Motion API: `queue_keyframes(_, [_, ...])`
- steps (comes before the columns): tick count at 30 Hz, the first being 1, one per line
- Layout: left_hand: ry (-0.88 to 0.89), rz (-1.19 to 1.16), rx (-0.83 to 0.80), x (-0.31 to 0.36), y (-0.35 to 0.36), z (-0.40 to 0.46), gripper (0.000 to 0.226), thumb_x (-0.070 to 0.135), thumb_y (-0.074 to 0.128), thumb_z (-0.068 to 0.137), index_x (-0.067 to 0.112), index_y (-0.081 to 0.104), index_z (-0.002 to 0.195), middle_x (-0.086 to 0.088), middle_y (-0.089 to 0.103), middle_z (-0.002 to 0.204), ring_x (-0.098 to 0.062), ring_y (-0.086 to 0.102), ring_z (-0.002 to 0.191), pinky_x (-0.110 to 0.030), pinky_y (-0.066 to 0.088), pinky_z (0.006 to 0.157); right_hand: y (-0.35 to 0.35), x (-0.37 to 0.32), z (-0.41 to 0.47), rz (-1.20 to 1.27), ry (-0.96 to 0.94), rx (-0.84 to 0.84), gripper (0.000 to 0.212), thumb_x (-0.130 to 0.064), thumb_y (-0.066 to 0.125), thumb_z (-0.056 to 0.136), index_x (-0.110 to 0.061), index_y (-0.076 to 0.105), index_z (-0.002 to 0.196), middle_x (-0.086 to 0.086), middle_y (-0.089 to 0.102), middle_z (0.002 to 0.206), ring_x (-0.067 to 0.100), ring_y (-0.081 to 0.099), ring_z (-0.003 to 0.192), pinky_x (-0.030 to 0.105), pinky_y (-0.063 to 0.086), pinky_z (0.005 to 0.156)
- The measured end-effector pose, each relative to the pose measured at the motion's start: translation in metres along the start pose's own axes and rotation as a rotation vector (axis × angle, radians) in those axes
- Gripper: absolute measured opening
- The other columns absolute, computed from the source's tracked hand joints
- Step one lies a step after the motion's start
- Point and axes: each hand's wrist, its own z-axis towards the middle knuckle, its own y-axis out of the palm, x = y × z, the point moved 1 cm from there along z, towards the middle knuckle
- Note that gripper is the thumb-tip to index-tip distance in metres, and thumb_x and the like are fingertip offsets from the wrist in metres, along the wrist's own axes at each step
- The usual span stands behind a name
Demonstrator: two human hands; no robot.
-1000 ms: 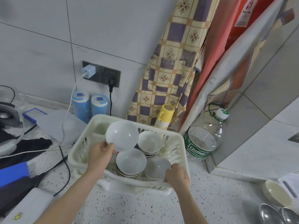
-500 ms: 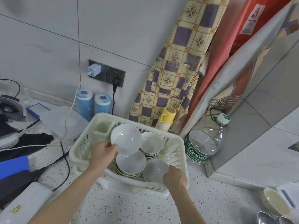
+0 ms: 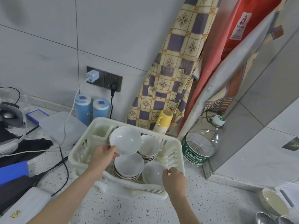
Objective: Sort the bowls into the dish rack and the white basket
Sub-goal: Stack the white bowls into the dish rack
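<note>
A white plastic basket (image 3: 177, 143) stands on the speckled counter near the wall. My left hand (image 3: 101, 156) grips a white bowl (image 3: 125, 140) by its rim and holds it tilted above the basket's back left part. Inside the basket are a stack of bowls (image 3: 128, 165) at the front and a second stack (image 3: 149, 147) behind it. My right hand (image 3: 175, 180) pinches the rim of a single white bowl (image 3: 152, 172) lying tilted in the basket's front right corner.
Two blue canisters (image 3: 90, 109) and a yellow mug (image 3: 163, 121) stand behind the basket. A clear water bottle (image 3: 200, 146) lies to its right. Cables (image 3: 64, 162) run along the left. A cream bowl (image 3: 273, 202) and metal spoons (image 3: 267, 219) sit at the lower right.
My left hand has carried its bowl slightly back over the basket. My right hand has shifted from the basket's front rim onto the edge of the tilted bowl.
</note>
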Motion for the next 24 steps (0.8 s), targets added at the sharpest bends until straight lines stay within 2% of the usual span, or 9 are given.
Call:
queue_keyframes(4, [0.009, 0.002, -0.074, 0.012, 0.013, -0.012, 0.026, 0.015, 0.055, 0.084, 0.013, 0.069, 0.063, 0.003, 0.073, 0.059, -0.012, 0.048, 0.054, -0.026, 0.04, 0.055, -0.01, 0.008, 0.001, 0.317, -0.013, -0.011, 0.03, -0.026, 0.046, 0.099, -0.018, 0.063, 0.075, 0.002, 0.063, 0.056, 0.008, 0.049, 0.047, 0.023, 0.04, 0.051])
queue_keyframes(8, [0.044, 0.098, -0.257, 0.029, 0.044, -0.029, 0.032, 0.02, 0.056, 0.08, 0.016, 0.069, 0.051, -0.005, 0.075, 0.065, -0.007, 0.052, 0.056, -0.025, 0.039, 0.056, -0.024, 0.014, 0.001, 0.75, 0.116, -0.078, 0.024, -0.033, 0.045, 0.1, -0.027, 0.067, 0.091, 0.003, 0.072, 0.063, 0.003, 0.045, 0.04, 0.025, 0.041, 0.057])
queue_keyframes(10, [0.044, 0.187, -0.355, 0.03, 0.062, -0.039, 0.033, 0.019, 0.056, 0.083, 0.015, 0.071, 0.054, -0.002, 0.075, 0.061, 0.001, 0.055, 0.045, -0.018, 0.04, 0.049, -0.029, 0.018, 0.001, 0.917, 0.159, -0.119, 0.024, -0.033, 0.045, 0.1, -0.026, 0.067, 0.097, 0.01, 0.072, 0.064, 0.007, 0.037, 0.037, 0.022, 0.037, 0.05])
queue_keyframes(12, [0.048, 0.247, -0.422, 0.027, 0.078, -0.044, 0.039, 0.02, 0.055, 0.084, 0.017, 0.068, 0.047, -0.001, 0.074, 0.059, 0.002, 0.057, 0.044, -0.011, 0.039, 0.044, -0.031, 0.023, 0.002, 1.018, 0.157, -0.143, 0.026, -0.03, 0.047, 0.1, -0.014, 0.068, 0.095, 0.009, 0.064, 0.055, 0.008, 0.03, 0.037, 0.019, 0.028, 0.041])
queue_keyframes(15, [0.054, 0.3, -0.425, 0.02, 0.091, -0.048, 0.055, 0.022, 0.055, 0.085, 0.022, 0.055, 0.03, 0.004, 0.064, 0.043, 0.001, 0.052, 0.041, -0.014, 0.036, 0.045, -0.035, 0.025, 0.002, 0.967, 0.118, -0.177, 0.017, -0.017, 0.06, 0.09, -0.001, 0.065, 0.087, 0.0, 0.047, 0.049, 0.01, 0.031, 0.039, 0.019, 0.026, 0.04])
queue_keyframes(16, [0.048, 0.3, -0.42, 0.018, 0.093, -0.047, 0.058, 0.023, 0.055, 0.086, 0.022, 0.052, 0.028, 0.006, 0.057, 0.038, 0.001, 0.049, 0.037, -0.013, 0.033, 0.042, -0.036, 0.026, 0.002, 0.911, 0.107, -0.195, 0.011, -0.009, 0.059, 0.087, -0.002, 0.067, 0.089, 0.004, 0.051, 0.051, 0.01, 0.035, 0.04, 0.019, 0.029, 0.041])
queue_keyframes(18, [0.042, 0.318, -0.418, 0.015, 0.096, -0.047, 0.058, 0.024, 0.056, 0.086, 0.023, 0.051, 0.028, 0.007, 0.053, 0.035, 0.0, 0.048, 0.037, -0.013, 0.032, 0.041, -0.037, 0.028, 0.003, 0.825, 0.123, -0.221, 0.021, 0.003, 0.055, 0.083, -0.005, 0.071, 0.094, 0.011, 0.056, 0.057, 0.012, 0.041, 0.043, 0.021, 0.032, 0.044])
queue_keyframes(21, [0.08, 0.343, -0.382, 0.012, 0.098, -0.048, 0.045, 0.026, 0.057, 0.088, 0.027, 0.058, 0.043, 0.009, 0.065, 0.046, 0.0, 0.055, 0.042, -0.015, 0.036, 0.045, -0.037, 0.03, 0.005, 0.789, 0.167, -0.216, 0.012, 0.005, 0.053, 0.08, 0.006, 0.065, 0.077, 0.014, 0.053, 0.058, 0.017, 0.049, 0.048, 0.021, 0.034, 0.045])
queue_keyframes(24, [0.144, 0.373, -0.336, 0.01, 0.099, -0.051, 0.021, 0.033, 0.059, 0.092, 0.036, 0.055, 0.071, 0.015, 0.069, 0.056, 0.005, 0.061, 0.05, -0.015, 0.04, 0.048, -0.035, 0.028, 0.007, 0.731, 0.186, -0.201, 0.016, 0.002, 0.053, 0.077, -0.002, 0.058, 0.062, 0.012, 0.053, 0.054, 0.018, 0.048, 0.048, 0.021, 0.034, 0.045])
